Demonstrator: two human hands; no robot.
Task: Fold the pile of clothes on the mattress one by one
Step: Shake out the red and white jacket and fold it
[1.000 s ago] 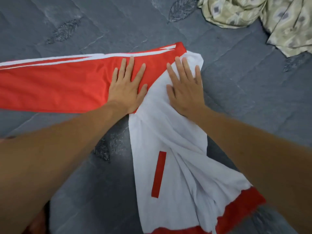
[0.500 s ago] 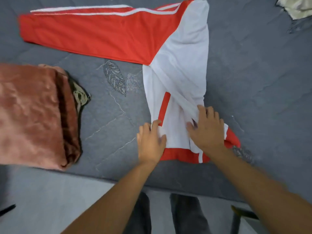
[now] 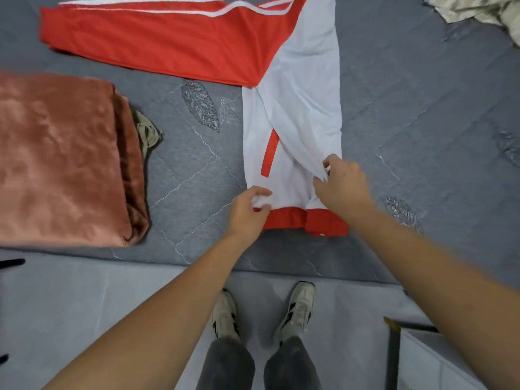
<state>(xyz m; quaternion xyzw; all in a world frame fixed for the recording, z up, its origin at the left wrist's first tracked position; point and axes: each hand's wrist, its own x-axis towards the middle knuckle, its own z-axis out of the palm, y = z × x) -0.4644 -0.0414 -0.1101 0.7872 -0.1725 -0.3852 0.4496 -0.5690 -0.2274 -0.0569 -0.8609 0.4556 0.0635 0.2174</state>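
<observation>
Plainly unbranded jacket [image 3: 298, 108], left hand [image 3: 247, 212], right hand [image 3: 342, 184] pinching hem

A home bedroom, by the look of it: a low mattress [image 3: 422, 108] in grey quilted cover lies on a pale tiled floor [image 3: 84, 305]. On the mattress are a folded pink blanket [image 3: 62, 159], a red-and-white jacket [image 3: 295, 94] and, at its far right corner, crumpled patterned cloth [image 3: 478, 9]; the person stands at its near edge in sneakers [image 3: 298, 308].

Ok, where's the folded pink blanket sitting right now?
In the head view the folded pink blanket lies at the left on the grey mattress, near its front edge, below the jacket's red sleeve and left of the left hand.
</observation>
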